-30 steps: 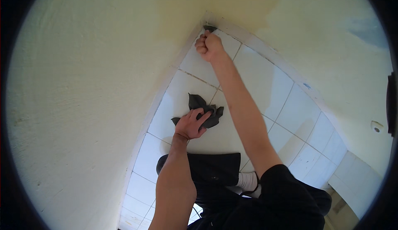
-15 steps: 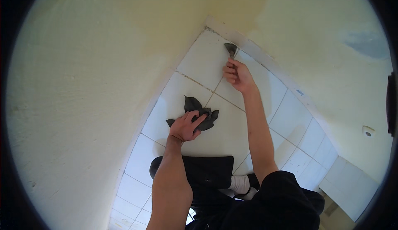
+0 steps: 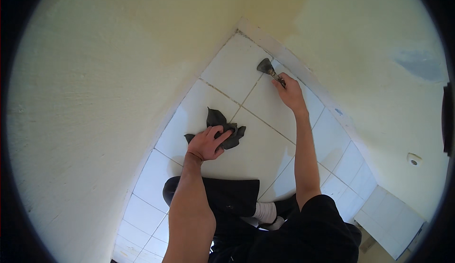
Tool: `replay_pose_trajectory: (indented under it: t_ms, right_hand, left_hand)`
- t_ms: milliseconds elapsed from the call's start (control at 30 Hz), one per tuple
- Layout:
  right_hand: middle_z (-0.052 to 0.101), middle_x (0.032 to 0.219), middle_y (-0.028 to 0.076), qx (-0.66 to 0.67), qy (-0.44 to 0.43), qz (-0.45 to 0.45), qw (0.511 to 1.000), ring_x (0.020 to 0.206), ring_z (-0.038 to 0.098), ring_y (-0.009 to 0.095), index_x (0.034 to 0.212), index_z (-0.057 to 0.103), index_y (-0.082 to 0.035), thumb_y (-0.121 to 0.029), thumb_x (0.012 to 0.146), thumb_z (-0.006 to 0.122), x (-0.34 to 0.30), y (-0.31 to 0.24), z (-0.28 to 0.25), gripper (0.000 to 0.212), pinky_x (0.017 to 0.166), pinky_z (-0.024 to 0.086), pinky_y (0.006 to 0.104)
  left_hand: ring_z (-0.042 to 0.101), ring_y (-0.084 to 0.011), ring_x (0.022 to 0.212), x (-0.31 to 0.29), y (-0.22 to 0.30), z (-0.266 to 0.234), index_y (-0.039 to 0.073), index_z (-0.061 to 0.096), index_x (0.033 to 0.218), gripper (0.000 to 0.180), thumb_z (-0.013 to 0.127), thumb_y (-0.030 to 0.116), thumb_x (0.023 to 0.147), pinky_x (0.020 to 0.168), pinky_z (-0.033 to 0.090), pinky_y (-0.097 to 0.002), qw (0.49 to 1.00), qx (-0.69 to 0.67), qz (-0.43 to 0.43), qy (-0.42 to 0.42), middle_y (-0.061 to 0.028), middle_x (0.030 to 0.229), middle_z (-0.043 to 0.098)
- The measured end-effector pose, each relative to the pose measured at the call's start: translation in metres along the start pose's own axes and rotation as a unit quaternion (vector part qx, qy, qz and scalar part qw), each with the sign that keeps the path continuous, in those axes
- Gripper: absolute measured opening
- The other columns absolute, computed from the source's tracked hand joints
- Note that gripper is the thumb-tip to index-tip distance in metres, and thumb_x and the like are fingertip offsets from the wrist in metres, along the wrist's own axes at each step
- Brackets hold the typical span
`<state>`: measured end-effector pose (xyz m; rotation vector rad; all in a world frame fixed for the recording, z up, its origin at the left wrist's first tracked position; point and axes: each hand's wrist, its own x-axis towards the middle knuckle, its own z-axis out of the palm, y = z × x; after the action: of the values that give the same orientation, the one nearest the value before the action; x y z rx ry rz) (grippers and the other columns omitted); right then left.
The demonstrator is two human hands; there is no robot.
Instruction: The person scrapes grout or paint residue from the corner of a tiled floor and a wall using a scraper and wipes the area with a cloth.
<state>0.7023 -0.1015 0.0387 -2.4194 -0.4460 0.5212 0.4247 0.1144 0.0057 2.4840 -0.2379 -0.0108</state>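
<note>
My right hand (image 3: 290, 93) is closed round the handle of a scraper (image 3: 266, 67), a putty knife with a wide, dark blade. The blade points up and left over a floor tile, close to the joint that runs to the skirting; whether it touches the tile I cannot tell. A crumpled dark grey cloth (image 3: 216, 117) lies on the tiles in front of my knees. My left hand (image 3: 206, 143) presses down on it with fingers curled into its folds, and part of the cloth is hidden under the palm.
Pale tiles (image 3: 241, 66) with dirty joints fill the corner between two cream walls. A low skirting (image 3: 294, 64) runs along the right wall, which carries a small white fitting (image 3: 414, 159). My folded leg (image 3: 232, 194) borders the near side. A tiled ledge (image 3: 391, 220) stands at lower right.
My right hand has drawn back rightward and slightly down with the scraper, whose handle now slants to the right. The left hand stays on the cloth. The view has shifted a little.
</note>
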Motion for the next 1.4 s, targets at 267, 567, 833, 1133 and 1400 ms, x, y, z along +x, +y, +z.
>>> replay_pose_trajectory:
  t_ms: [267,567,833,1133,1400]
  right_hand:
    - [0.062,0.069,0.016,-0.059,0.09,-0.005,0.994,0.065,0.062,0.037,0.094,0.064,-0.008,-0.027,0.093,0.06,0.001,-0.021,0.01,0.02,0.06,0.046,0.0434]
    - [0.064,0.071,0.017,-0.047,0.189,-0.085,0.977,0.06,0.061,0.033,0.113,0.068,-0.014,-0.018,0.092,0.063,-0.007,-0.013,0.018,0.023,0.057,0.048,0.0396]
    - [0.066,0.08,0.021,0.016,0.162,-0.094,0.982,0.058,0.059,0.031,0.114,0.071,-0.011,-0.019,0.09,0.066,0.014,0.005,0.012,0.026,0.06,0.049,0.0356]
    - [0.069,0.087,0.023,0.004,0.074,-0.088,0.993,0.069,0.066,0.029,0.114,0.07,-0.009,-0.019,0.088,0.067,0.039,-0.011,-0.005,0.028,0.072,0.051,0.0317]
    - [0.067,0.08,0.024,0.007,0.109,-0.081,0.991,0.066,0.065,0.027,0.11,0.072,-0.008,-0.02,0.088,0.067,0.042,0.0,-0.014,0.026,0.068,0.05,0.0331]
  left_hand:
    - [0.061,-0.0237,0.094,-0.001,0.0,-0.001,0.02,0.06,0.127,0.064,0.067,0.02,0.063,0.074,0.057,-0.0377,1.0,-0.003,-0.007,-0.009,-0.0055,0.111,0.052]
    - [0.06,-0.0225,0.093,0.0,0.002,0.0,0.021,0.06,0.127,0.064,0.067,0.018,0.064,0.072,0.056,-0.0357,1.0,-0.003,-0.002,0.002,-0.0043,0.109,0.052]
    - [0.06,-0.0242,0.096,0.0,0.001,0.0,0.021,0.059,0.128,0.065,0.067,0.019,0.063,0.075,0.056,-0.038,1.0,-0.002,-0.003,-0.003,-0.0054,0.111,0.052]
    - [0.06,-0.0248,0.095,-0.004,0.001,-0.002,0.021,0.059,0.128,0.066,0.068,0.02,0.063,0.075,0.056,-0.0378,1.0,0.016,-0.015,-0.021,-0.0059,0.112,0.051]
    - [0.059,-0.0248,0.094,0.002,0.003,0.001,0.021,0.059,0.128,0.065,0.068,0.02,0.063,0.074,0.056,-0.0382,1.0,0.006,-0.007,-0.012,-0.0063,0.113,0.051]
